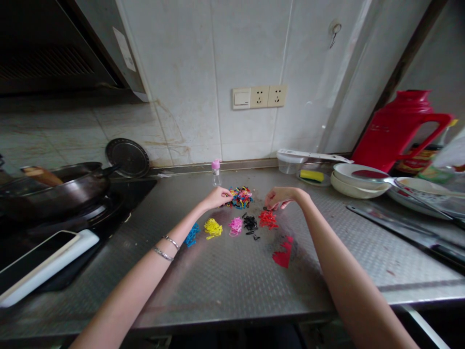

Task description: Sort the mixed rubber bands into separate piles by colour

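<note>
My left hand (218, 198) has its fingers pinched at the left edge of a pile of mixed-colour small rubber bands (241, 198); whatever is between the fingertips is hidden. To the right, my right hand (280, 196) is bent down with fingers closed just above a red rubber-band pile (268, 219). A small dark band shows at its fingertips. Sorted by colour in a row are blue bands (192, 235), yellow bands (213, 228), pink bands (236, 226) and black bands (250, 223). Nearer me lies a torn red piece (284, 252).
A pink-capped little bottle (216, 168) stands behind the pile. On the left are a wok (54, 191) and a phone on a white block (47, 261). Bowls (359, 182), a yellow sponge (311, 176), a knife (403, 232) and a red thermos (395, 131) are at right.
</note>
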Available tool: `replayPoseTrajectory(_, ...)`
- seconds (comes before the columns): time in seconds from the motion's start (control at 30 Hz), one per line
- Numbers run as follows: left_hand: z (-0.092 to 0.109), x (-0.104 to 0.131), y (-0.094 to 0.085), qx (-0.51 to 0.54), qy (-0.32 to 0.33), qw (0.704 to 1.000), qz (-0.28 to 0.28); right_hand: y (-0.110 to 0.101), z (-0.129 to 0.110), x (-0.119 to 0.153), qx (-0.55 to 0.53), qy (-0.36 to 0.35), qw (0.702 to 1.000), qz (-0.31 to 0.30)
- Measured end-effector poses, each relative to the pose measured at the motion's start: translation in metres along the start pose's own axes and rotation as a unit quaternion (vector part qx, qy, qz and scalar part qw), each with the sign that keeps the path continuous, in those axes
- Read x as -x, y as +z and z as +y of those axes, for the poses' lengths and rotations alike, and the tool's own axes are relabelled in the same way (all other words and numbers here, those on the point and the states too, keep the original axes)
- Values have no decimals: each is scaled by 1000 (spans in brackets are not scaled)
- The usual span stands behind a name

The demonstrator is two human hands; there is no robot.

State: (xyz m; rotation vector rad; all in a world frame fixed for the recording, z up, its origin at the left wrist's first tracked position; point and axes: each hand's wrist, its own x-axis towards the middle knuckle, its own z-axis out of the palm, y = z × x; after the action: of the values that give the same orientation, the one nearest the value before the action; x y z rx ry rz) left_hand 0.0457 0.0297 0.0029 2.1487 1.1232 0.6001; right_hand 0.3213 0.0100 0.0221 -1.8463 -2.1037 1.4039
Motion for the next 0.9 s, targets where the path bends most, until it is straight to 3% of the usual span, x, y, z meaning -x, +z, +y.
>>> replayPoseTrajectory(0.33, -4, -1, -1, 6, 4, 1000, -3, 6, -1, -13, 44, 23, 998, 32)
replayPoseTrajectory(0.63, -2, 0, 0, 9, -5, 1000, -8, 5, -12, -10, 60, -59, 996, 38)
replayPoseTrajectory(0.9, -3, -2, 7, -6, 24, 1000, 5, 28, -41, -13, 100, -128, 986, -26)
